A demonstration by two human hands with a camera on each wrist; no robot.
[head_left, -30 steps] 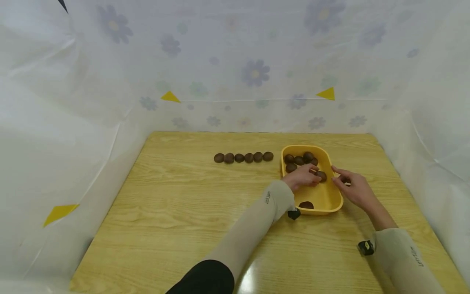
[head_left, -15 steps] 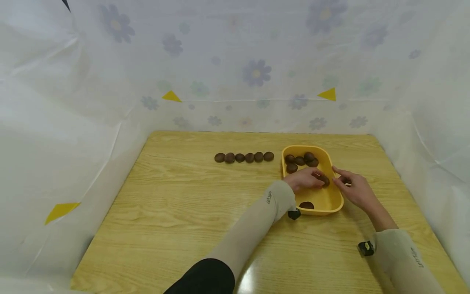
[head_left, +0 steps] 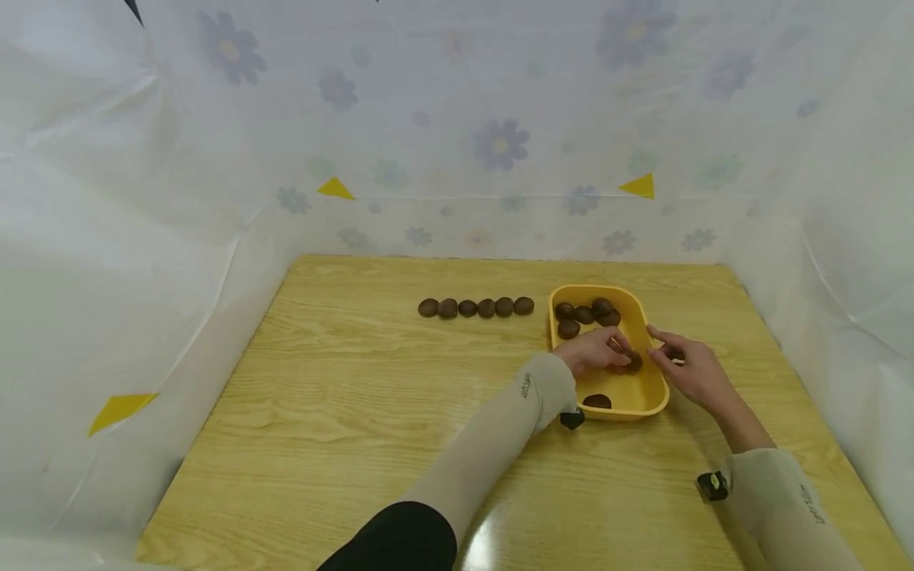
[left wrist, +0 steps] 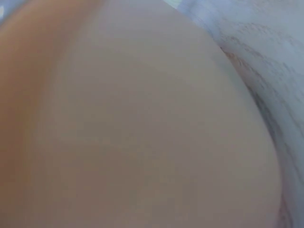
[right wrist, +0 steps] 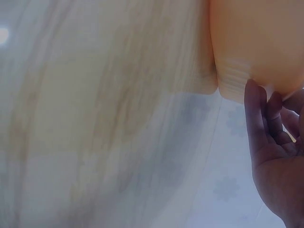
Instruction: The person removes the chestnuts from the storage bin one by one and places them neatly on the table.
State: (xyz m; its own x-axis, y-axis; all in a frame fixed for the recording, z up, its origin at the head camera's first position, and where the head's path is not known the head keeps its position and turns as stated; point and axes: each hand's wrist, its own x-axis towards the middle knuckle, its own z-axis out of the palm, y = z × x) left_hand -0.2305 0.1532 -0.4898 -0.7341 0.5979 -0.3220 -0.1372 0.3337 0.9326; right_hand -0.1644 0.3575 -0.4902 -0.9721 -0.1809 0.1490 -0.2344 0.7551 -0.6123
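A yellow plastic tray (head_left: 620, 411) with a raised rim stands on the right of the table. My left hand (head_left: 589, 349) reaches into it, and its fingers pinch a brown chestnut (head_left: 633, 363). Several more chestnuts (head_left: 584, 315) lie at the tray's far end, and one chestnut (head_left: 597, 401) is by its near wall. On the right side, my right hand (head_left: 696, 366) touches the tray rim, thumb and forefinger apart. The right wrist view shows the right hand's fingers (right wrist: 256, 118) against the tray's outer wall. A palm fills the left wrist view, its fingertips hidden.
A row of several chestnuts (head_left: 476, 308) lies left of the tray on the wooden table (head_left: 343, 396). White flower-patterned sheeting (head_left: 428, 143) closes off the back and both sides, with yellow triangles (head_left: 336, 189) on it.
My left fingers and the chestnut have shifted slightly toward the tray's near right side. The right hand stays at the rim, and the row has not changed.
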